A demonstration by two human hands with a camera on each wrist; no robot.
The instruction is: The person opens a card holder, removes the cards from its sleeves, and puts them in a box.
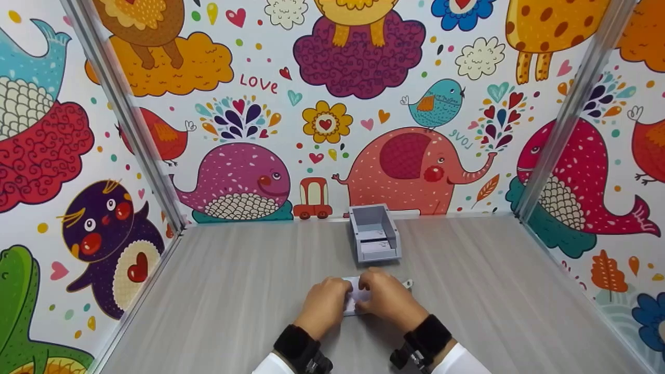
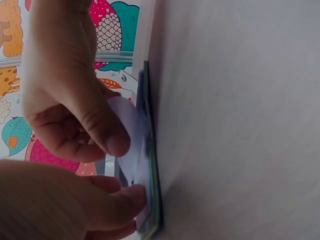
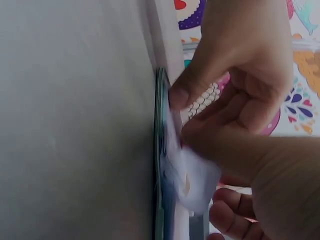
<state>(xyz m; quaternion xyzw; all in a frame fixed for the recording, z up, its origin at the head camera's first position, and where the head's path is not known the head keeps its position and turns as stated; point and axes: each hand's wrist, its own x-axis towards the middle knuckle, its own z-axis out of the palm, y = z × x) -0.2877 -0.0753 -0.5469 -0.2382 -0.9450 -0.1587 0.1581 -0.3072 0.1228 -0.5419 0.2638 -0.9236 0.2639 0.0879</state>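
Note:
Between both hands lies a thin flat layered case (image 2: 154, 185) with dark greenish edges, low over the tabletop; its exact kind is unclear. A pale, bendy card or sheet (image 3: 197, 180) curves up from its face. My right hand (image 1: 387, 296) pinches this pale sheet between thumb and fingers. At the case's left end my left hand (image 1: 324, 301) grips the edge, thumb on its face, as the left wrist view shows. A white tab with a hole (image 1: 408, 283) sticks out beyond the right hand. The hands hide much of the case in the head view.
A grey open-topped box (image 1: 375, 236) with pale cards in it stands just beyond the hands. Around the wood-grain tabletop (image 1: 234, 291) rise printed panels with metal posts (image 1: 124, 114) at the back corners. Both wrists wear black straps with cameras.

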